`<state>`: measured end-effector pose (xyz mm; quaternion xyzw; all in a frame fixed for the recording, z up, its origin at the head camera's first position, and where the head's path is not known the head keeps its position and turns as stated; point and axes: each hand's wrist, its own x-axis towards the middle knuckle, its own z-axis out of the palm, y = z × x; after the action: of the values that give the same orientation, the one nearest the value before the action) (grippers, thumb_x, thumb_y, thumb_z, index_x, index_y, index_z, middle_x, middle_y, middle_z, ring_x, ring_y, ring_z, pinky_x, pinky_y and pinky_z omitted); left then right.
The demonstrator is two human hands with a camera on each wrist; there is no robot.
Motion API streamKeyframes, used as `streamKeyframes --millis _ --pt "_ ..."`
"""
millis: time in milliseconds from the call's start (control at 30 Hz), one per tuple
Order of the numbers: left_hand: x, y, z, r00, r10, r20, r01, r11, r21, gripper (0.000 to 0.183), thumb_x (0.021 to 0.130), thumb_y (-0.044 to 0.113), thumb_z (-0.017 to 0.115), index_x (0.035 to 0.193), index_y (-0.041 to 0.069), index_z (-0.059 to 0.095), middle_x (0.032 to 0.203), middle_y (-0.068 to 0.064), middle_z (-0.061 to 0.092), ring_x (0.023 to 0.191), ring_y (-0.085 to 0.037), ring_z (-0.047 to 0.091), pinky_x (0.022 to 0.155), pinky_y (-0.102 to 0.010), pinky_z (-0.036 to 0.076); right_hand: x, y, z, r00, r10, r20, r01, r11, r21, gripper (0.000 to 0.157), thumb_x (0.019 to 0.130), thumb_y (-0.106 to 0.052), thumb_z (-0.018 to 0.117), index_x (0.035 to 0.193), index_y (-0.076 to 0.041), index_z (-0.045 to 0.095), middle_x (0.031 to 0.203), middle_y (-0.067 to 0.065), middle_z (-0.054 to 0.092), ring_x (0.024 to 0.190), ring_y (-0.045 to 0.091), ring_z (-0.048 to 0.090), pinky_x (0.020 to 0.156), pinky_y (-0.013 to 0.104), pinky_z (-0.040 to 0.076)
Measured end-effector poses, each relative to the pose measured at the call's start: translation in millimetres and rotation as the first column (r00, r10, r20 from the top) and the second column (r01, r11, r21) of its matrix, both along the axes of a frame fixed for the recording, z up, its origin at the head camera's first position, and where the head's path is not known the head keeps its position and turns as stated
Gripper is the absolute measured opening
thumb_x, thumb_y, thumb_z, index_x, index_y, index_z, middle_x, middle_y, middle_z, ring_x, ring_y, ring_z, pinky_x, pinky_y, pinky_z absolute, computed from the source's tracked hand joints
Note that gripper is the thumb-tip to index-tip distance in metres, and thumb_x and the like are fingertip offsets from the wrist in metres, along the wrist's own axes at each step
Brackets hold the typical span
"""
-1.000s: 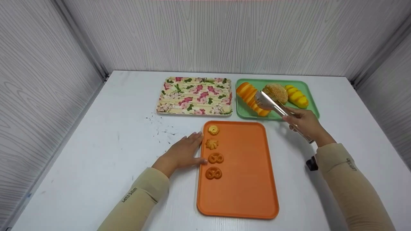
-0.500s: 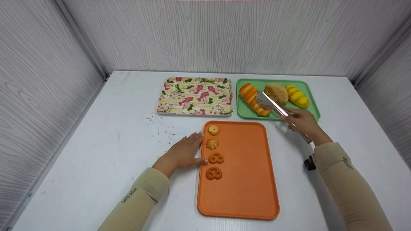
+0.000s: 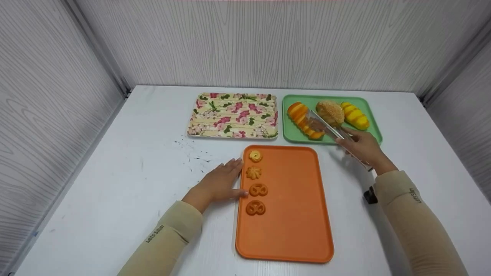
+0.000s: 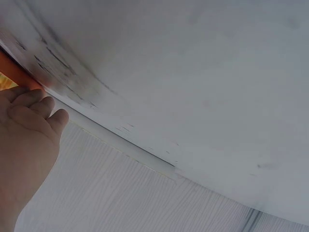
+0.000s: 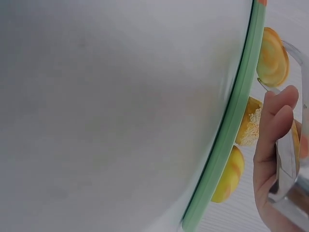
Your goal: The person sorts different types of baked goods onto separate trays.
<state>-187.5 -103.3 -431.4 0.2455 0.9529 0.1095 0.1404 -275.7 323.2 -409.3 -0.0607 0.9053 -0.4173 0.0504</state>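
Note:
My right hand (image 3: 364,147) grips metal tongs (image 3: 333,130) over the green tray (image 3: 287,134). The tong ends lie around the striped orange bread (image 3: 297,113), and the right wrist view shows them on both sides of the bread (image 5: 273,58). Beside it on the green tray sit a sesame bun (image 3: 330,111) and a yellow bread (image 3: 355,115). My left hand (image 3: 216,184) rests with straight fingers at the left edge of the orange tray (image 3: 291,199), the thumb over its rim. Two light cookies (image 3: 254,172) and two pretzel-shaped cookies (image 3: 256,207) line that tray's left side.
A floral tray (image 3: 234,115) lies at the back, left of the green one. Dark smudges (image 3: 199,157) mark the white table. Pale wood-grain panels (image 3: 245,42) stand behind and at both sides. A small black object (image 3: 370,195) shows beside my right sleeve.
The orange bread has shifted slightly right and toward me at its far end, with the tong ends around it. My right forearm has moved slightly left. The left hand has kept its place.

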Motion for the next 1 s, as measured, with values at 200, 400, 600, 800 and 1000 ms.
streamKeyframes --millis 200,400,600,800,1000 --pt "0.3 0 0.9 1.0 0.003 -0.001 -0.003 1.0 0.002 0.093 0.087 0.06 0.057 0.153 0.007 0.018 0.158 -0.004 0.014 0.144 -0.02 0.01 0.115 -0.037 0.012 2.2 5 3.9 0.999 -0.039 0.019 0.04 0.999 -0.021 0.072 0.088 -0.05 0.062 0.148 -0.02 0.036 0.116 0.027 0.06 0.08 0.03 0.065 0.063 0.036 0.053" --pt "-0.5 0 0.7 1.0 0.001 -0.01 -0.001 1.0 -0.003 0.093 0.087 0.061 0.056 0.153 0.007 0.017 0.158 -0.004 0.014 0.144 -0.02 0.01 0.115 -0.037 0.012 3.9 5 10.6 0.998 -0.066 0.017 0.066 0.997 -0.025 0.077 0.086 -0.054 0.062 0.149 -0.02 0.034 0.126 0.027 0.054 0.084 0.033 0.063 0.067 0.037 0.054" --pt "0.0 0 1.5 1.0 -0.008 -0.017 0.008 1.0 -0.004 0.093 0.087 0.06 0.055 0.153 0.006 0.017 0.158 -0.006 0.013 0.144 -0.021 0.01 0.115 -0.037 0.012 6.8 -2 16.3 0.999 -0.027 -0.017 0.027 0.999 -0.042 0.073 0.087 -0.049 0.064 0.148 -0.018 0.037 0.121 0.028 0.056 0.081 0.035 0.065 0.065 0.036 0.056" --pt "-0.4 0 0.5 1.0 0.002 -0.008 -0.002 1.0 -0.003 0.094 0.087 0.061 0.055 0.153 0.006 0.017 0.158 -0.004 0.013 0.144 -0.021 0.01 0.115 -0.038 0.012 9.9 -11 16.3 0.999 0.032 -0.037 -0.034 0.998 -0.051 0.072 0.088 -0.046 0.065 0.147 -0.016 0.038 0.121 0.028 0.056 0.078 0.037 0.065 0.063 0.039 0.056" --pt "-0.4 0 -1.5 1.0 0.012 0.002 -0.012 1.0 -0.002 0.094 0.086 0.061 0.056 0.153 0.007 0.017 0.158 -0.003 0.013 0.144 -0.02 0.009 0.115 -0.036 0.01 14.9 -24 15.4 0.995 0.087 -0.046 -0.089 0.995 -0.039 0.068 0.088 -0.046 0.064 0.146 -0.019 0.042 0.112 0.023 0.063 0.078 0.038 0.065 0.064 0.043 0.055"
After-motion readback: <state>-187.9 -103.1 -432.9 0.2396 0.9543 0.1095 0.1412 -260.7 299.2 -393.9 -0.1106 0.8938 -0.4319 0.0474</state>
